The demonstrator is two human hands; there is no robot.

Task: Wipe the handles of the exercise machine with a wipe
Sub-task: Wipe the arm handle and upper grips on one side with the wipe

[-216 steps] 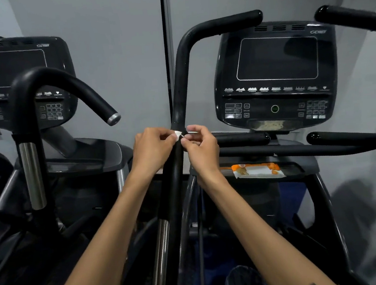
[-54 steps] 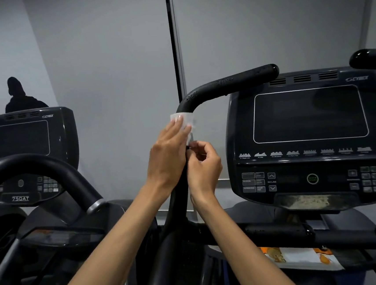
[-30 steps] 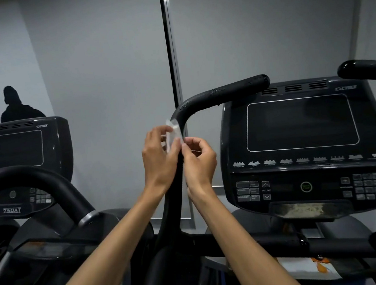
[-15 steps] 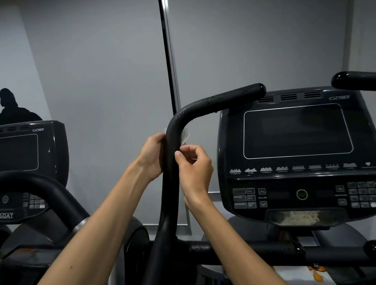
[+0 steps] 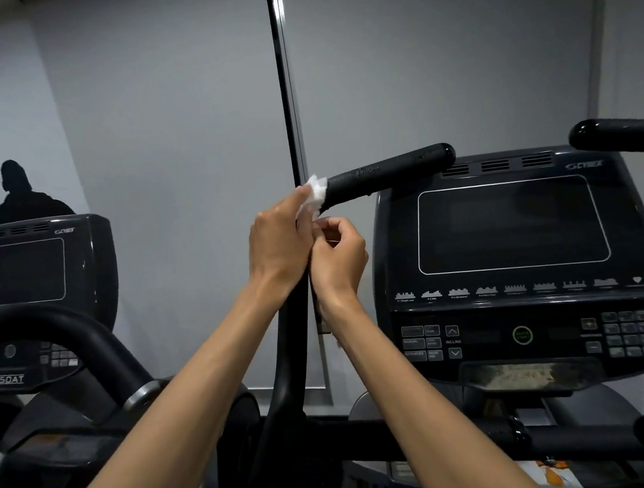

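While the left hand [image 5: 279,244] presses a wipe [image 5: 316,194] around the handle [image 5: 388,176], the right hand [image 5: 337,260] pinches its end.

handle bend [image 5: 312,221] behind hands, wipe [image 5: 316,195] partly covered
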